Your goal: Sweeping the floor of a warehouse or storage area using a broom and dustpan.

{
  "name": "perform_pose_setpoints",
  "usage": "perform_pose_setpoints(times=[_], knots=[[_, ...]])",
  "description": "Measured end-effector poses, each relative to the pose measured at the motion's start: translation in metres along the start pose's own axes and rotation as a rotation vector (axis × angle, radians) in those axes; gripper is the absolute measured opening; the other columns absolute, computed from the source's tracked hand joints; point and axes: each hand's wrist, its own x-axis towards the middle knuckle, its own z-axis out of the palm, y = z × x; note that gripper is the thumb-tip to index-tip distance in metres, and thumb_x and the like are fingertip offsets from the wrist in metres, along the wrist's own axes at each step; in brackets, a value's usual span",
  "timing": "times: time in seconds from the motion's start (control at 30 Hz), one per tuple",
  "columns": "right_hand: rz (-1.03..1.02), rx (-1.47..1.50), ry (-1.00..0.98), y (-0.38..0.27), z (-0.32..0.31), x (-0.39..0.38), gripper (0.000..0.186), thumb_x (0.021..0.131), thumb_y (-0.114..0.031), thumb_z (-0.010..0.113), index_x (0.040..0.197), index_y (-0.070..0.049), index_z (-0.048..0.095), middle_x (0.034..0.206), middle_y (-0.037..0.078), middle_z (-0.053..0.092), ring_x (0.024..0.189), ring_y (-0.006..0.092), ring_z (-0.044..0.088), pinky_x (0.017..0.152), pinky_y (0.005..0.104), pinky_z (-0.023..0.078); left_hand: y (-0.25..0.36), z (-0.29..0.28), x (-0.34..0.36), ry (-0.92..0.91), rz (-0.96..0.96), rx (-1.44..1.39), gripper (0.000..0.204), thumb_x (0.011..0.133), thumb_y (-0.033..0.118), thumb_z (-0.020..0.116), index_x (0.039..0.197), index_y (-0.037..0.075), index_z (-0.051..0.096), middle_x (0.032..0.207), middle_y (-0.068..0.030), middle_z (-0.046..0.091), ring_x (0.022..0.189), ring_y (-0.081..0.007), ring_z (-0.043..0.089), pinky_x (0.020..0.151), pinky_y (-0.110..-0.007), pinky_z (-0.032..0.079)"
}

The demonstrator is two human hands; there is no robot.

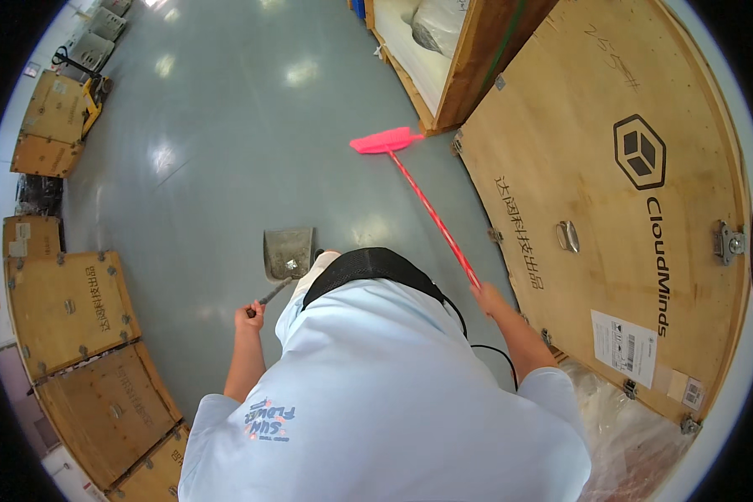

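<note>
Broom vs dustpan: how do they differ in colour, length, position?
The broom is pink and red; the dustpan is grey. The broom looks much longer than the dustpan. The broom is in the right hand, the dustpan in the left hand. Both are held by their handles.

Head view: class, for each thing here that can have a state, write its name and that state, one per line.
Left hand: closed around the dustpan's handle
Right hand: closed around the broom's handle
Dustpan: holding a few light scraps
Broom: slanting, head farthest from the person
Large right-side crate: shut
Far crate: open-sided, showing wrapped contents
</note>
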Motion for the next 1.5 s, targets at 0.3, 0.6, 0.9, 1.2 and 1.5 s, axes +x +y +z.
perform_pose_setpoints(times=[0.3, 0.6, 0.9, 1.2, 1.5], knots=[[-0.070, -0.117, 0.119, -0.068, -0.013, 0.055, 0.037, 0.074, -0.035, 0.043, 0.071, 0.000, 0.051, 0.066, 0.020, 0.052, 0.060, 0.0333, 0.051, 0.053, 0.0389, 0.038, 0.010, 0.001, 0.004, 0.025, -0.034, -0.030, 0.019, 0.072, 0.003, 0.036, 0.082, -0.014, 0.037, 0.085, -0.0243, 0.037, 0.078, -0.0285, 0.040, 0.056, -0.023, 0.050], [0.230, -0.227, -0.120, -0.001, 0.025, -0.068, 0.039, 0.075, -0.037, 0.039, 0.082, 0.001, 0.049, 0.073, 0.022, 0.052, 0.070, 0.0356, 0.050, 0.062, 0.0410, 0.039, 0.018, 0.022, 0.027, 0.065, -0.004, -0.059, 0.020, 0.074, 0.004, 0.035, 0.082, -0.014, 0.036, 0.086, -0.0257, 0.037, 0.073, -0.0258, 0.041, 0.055, -0.022, 0.049], [0.063, -0.231, 0.031, -0.122, 0.024, 0.147, 0.041, 0.076, -0.036, 0.038, 0.073, 0.003, 0.050, 0.060, 0.021, 0.052, 0.051, 0.0359, 0.051, 0.047, 0.0418, 0.041, 0.053, 0.063, 0.044, 0.134, -0.053, -0.101, 0.025, 0.073, 0.005, 0.034, 0.087, -0.016, 0.032, 0.091, -0.0321, 0.033, 0.062, -0.0225, 0.044, 0.049, -0.021, 0.048], [0.136, 0.090, -0.057, -0.435, -0.087, 0.367, 0.042, 0.074, -0.040, 0.041, 0.065, 0.001, 0.049, 0.045, 0.013, 0.045, 0.038, 0.0242, 0.049, 0.036, 0.0364, 0.037, 0.097, 0.085, 0.045, 0.121, -0.101, -0.161, 0.016, 0.072, 0.001, 0.035, 0.077, -0.014, 0.035, 0.078, -0.0282, 0.041, 0.048, -0.0168, 0.043, 0.048, -0.021, 0.048], [-0.087, -0.355, -0.112, -0.301, -0.089, 0.162, 0.040, 0.074, -0.038, 0.038, 0.078, -0.001, 0.051, 0.070, 0.020, 0.052, 0.068, 0.0345, 0.050, 0.059, 0.0397, 0.039, 0.098, 0.109, 0.054, 0.151, -0.038, -0.299, 0.012, 0.073, 0.001, 0.035, 0.062, -0.004, 0.036, 0.051, -0.0082, 0.040, 0.042, -0.0153, 0.042, 0.051, -0.028, 0.049]])
